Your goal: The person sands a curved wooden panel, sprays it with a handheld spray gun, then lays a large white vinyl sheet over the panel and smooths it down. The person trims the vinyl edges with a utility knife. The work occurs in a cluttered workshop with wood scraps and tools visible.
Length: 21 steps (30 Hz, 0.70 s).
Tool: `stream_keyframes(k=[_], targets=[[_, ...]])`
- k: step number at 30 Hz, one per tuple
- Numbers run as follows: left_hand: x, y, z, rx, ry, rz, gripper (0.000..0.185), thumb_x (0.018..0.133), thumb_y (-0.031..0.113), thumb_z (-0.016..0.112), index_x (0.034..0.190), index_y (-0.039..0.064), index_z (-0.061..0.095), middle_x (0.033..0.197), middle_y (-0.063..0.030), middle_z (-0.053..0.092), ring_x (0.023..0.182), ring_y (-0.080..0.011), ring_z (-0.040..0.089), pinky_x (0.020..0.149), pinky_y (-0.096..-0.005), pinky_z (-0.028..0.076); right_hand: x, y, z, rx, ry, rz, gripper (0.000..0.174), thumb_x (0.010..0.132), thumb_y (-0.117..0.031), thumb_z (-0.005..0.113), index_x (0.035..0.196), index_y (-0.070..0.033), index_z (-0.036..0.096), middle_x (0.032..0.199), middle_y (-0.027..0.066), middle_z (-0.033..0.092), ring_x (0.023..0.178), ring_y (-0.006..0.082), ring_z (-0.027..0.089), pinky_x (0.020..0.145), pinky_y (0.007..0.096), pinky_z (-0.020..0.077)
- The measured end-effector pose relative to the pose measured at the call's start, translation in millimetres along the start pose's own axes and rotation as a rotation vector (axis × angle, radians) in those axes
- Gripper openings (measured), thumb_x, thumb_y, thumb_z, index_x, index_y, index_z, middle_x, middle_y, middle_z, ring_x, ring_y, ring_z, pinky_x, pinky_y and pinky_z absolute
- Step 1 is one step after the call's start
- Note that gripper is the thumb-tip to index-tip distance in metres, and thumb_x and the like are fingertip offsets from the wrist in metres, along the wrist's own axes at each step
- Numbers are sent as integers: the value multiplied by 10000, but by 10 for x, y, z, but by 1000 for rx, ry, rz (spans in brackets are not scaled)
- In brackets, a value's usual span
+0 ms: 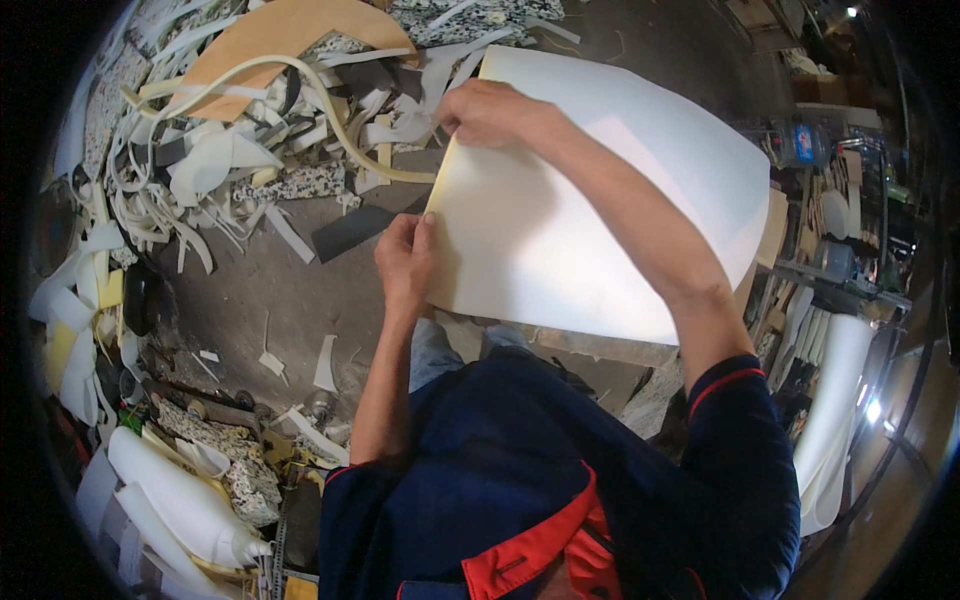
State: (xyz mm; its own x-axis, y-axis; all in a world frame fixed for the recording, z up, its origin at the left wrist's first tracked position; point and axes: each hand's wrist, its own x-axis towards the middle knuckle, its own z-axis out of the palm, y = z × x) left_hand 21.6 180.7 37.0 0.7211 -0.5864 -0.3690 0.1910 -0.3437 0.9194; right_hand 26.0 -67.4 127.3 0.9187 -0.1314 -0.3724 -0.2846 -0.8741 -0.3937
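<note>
A large white foam sheet with a yellowish left edge lies before me on a low bench. My left hand pinches that edge near its lower corner, the thumb on top. Farther up the same edge, my right hand grips the sheet, its arm reaching across the white surface; its fingertips are partly hidden. A long cream foam strip curves away from the edge between my two hands, out over the scraps at the upper left. Whether the strip is joined to the sheet I cannot tell.
Foam offcuts and a tan curved panel lie heaped on the floor. A dark flat piece is left of my left hand. Shelving with plastic bottles and a white foam roll stand at the right. More rolled foam lies lower left.
</note>
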Motion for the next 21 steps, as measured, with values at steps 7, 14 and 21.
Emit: stream_keyframes(k=[7, 14, 21], targets=[[102, -89, 53, 91, -67, -34, 306, 962, 229, 588, 874, -59, 644, 729, -85, 629, 684, -134, 539, 658, -322, 469, 8, 147, 876, -193, 270, 87, 216, 773, -81, 654, 983, -52, 691, 1175, 214, 634, 946, 383, 670, 781, 470, 554], [176, -218, 56, 36, -112, -23, 293, 984, 199, 592, 817, -41, 603, 716, -36, 574, 681, -112, 483, 635, -299, 434, -1143, -302, 1166, -136, 564, 198, 728, 927, -447, 583, 1464, 1, 382, 1552, 246, 282, 1462, 408, 235, 1163, 569, 241], [127, -214, -73, 34, -175, 4, 323, 1011, 207, 558, 759, 6, 543, 699, -1, 536, 651, -92, 449, 596, -289, 400, -1182, 413, 1073, -146, 599, 428, 838, 972, -604, 390, 1525, 13, 262, 1603, 231, 197, 1496, 378, 168, 1189, 592, 122]])
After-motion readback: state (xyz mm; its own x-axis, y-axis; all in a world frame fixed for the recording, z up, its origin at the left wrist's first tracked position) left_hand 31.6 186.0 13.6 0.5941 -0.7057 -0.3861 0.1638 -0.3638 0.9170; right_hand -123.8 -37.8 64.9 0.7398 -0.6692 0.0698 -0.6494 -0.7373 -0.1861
